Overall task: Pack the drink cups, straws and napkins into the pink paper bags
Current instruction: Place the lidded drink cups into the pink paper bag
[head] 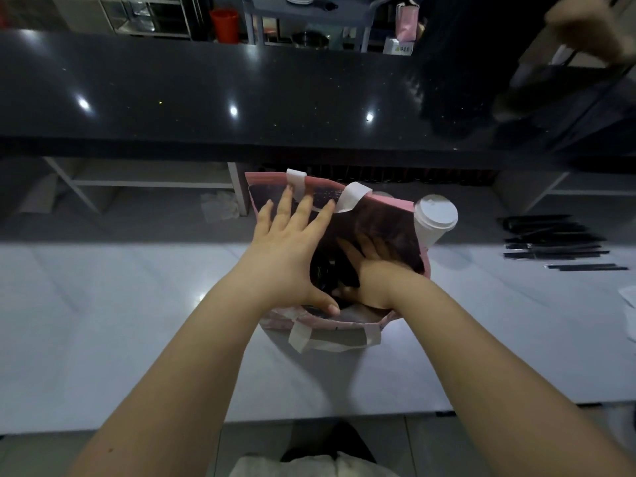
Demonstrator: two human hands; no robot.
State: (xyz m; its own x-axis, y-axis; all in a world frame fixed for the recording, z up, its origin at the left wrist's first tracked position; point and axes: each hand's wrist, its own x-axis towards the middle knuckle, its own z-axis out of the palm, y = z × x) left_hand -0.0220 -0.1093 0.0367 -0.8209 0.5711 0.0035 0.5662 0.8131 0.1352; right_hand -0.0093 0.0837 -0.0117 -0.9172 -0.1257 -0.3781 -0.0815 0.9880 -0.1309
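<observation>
A pink paper bag (395, 206) with white handles stands open on the white counter (137, 321) in front of me. My left hand (289, 256) lies over its left side with fingers spread straight, the thumb on the near rim. My right hand (370, 270) reaches down inside the bag, fingers straight against the inner wall. A white-lidded drink cup (435, 215) stands just behind the bag's right corner, outside it. Black wrapped straws (554, 241) lie in a pile at the right. What is at the bottom of the bag is too dark to tell.
A raised black bar top (241, 91) runs across behind the counter. Another person's hand (592, 32), blurred, is at the top right. White paper (628, 297) shows at the right edge. Shelves and a red bucket (224, 24) stand far behind.
</observation>
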